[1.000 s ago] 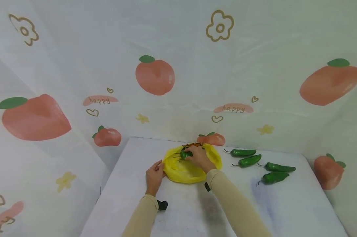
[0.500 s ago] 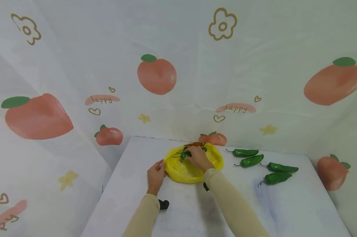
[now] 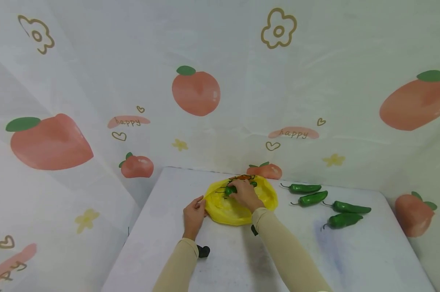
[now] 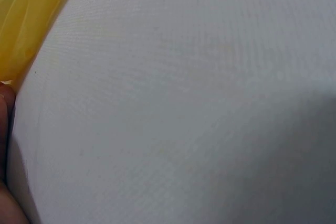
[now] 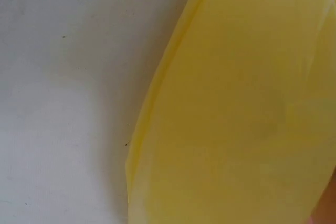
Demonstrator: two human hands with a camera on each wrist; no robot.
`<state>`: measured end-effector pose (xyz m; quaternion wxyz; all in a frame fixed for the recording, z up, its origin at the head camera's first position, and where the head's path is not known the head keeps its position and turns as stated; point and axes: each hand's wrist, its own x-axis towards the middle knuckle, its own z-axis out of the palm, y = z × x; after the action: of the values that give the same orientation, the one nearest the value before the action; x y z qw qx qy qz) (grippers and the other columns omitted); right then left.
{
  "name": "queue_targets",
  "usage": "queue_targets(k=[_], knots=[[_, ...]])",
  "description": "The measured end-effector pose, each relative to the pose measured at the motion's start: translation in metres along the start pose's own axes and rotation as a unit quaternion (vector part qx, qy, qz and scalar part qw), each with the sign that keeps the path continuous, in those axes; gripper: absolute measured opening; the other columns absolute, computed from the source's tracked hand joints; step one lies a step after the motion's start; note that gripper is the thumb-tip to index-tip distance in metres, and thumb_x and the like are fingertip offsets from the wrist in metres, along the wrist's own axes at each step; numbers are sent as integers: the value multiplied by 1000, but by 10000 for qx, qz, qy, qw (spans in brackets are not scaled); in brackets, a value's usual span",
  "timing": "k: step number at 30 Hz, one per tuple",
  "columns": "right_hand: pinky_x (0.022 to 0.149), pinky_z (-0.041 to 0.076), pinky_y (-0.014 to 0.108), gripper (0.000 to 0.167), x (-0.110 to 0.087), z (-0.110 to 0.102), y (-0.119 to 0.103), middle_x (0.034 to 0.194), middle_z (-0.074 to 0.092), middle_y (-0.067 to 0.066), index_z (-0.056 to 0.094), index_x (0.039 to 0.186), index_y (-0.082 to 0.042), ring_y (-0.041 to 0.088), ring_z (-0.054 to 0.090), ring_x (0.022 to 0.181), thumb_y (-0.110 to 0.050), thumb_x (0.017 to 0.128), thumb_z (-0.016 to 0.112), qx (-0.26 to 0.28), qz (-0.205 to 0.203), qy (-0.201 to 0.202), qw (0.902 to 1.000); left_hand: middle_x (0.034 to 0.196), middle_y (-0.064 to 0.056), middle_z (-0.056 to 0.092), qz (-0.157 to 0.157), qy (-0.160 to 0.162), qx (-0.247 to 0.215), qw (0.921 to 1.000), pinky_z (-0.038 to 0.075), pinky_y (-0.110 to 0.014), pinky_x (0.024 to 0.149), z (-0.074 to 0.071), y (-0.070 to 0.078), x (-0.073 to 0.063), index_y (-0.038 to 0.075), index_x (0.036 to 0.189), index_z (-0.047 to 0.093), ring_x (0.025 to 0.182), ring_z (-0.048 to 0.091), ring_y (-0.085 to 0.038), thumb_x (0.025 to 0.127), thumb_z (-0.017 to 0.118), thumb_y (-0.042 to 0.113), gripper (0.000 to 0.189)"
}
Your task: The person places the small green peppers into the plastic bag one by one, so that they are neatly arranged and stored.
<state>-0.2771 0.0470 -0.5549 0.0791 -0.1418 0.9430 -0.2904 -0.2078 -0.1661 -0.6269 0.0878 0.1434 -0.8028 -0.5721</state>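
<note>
A yellow plastic bag (image 3: 229, 218) lies with its mouth spread wide near the back of the table. My left hand (image 3: 193, 218) pinches the bag's left rim; in the left wrist view, a fingertip (image 4: 7, 95) meets the yellow plastic (image 4: 31, 19). My right hand (image 3: 246, 194) reaches over the near rim into the bag, fingers curled over a green chili pepper (image 3: 230, 190). Its stem points left, and more green shows beyond the knuckles. Thin stems show beside it inside the bag. The right wrist view is mostly filled by the bag's yellow side (image 5: 226, 103).
Right of the bag, several green chili peppers lie on the white table (image 3: 300, 243), among them one at the back (image 3: 304, 188) and one nearest me (image 3: 344, 220). A white fruit-print sheet (image 3: 234, 134) hangs behind. Black wrist cameras (image 3: 203, 251) sit below both wrists.
The whole scene has slid slightly right in the head view. Both hands stay nearly in place at the bag, the right one still over the pepper.
</note>
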Motion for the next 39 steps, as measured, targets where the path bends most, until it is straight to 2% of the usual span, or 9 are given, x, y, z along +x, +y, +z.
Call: queue_targets(k=[6,10,13,18,24,30,39], knots=[[117,42,48,41,-1,-1,2,139,64,5,66,133,-13,33,49,132,-20,94,73,57,0,42,10000,93,-9,77,7,-42,-18,10000,59,-21,62,0,2,-1,15,130,71,64,67,-14,100,66,30,34],[115,44,49,42,-2,-5,2,139,64,6,66,134,-13,32,51,129,-23,94,74,-148,-74,41,9999,93,-9,77,87,-10,32,10000,58,-20,61,0,1,-1,15,130,71,63,67,-13,100,66,30,34],[112,44,53,43,-5,-12,1,138,65,7,66,133,-13,34,52,128,-27,93,75,-504,-313,89,9982,92,-9,77,122,1,42,9999,58,-20,61,1,-2,-1,15,130,71,62,66,-13,100,66,30,34],[115,42,55,49,-10,-27,1,142,62,10,64,136,-15,37,51,133,-38,94,72,-1343,-824,158,9874,92,-8,77,102,-37,88,9999,58,-20,62,1,-5,0,17,131,70,63,67,-14,100,66,32,34],[112,42,59,56,-16,-41,-1,145,57,10,60,142,-17,38,47,134,-51,97,62,-1900,-1106,336,9750,89,-8,77,199,-46,130,9997,58,-20,61,0,-7,2,16,130,71,62,68,-14,100,65,30,33],[116,40,57,62,-25,-56,-1,154,49,8,53,147,-21,37,42,142,-60,99,53,-2459,-1087,530,9617,89,-10,76,243,-49,52,9997,58,-21,60,0,-8,2,14,129,72,62,68,-14,100,65,29,32],[122,22,69,75,-33,-67,16,168,31,6,36,159,-33,46,27,153,-70,95,50,-2422,-870,853,9626,93,-13,78,439,55,-3,9990,58,-20,57,3,-11,4,12,125,73,61,69,-13,100,66,26,29]])
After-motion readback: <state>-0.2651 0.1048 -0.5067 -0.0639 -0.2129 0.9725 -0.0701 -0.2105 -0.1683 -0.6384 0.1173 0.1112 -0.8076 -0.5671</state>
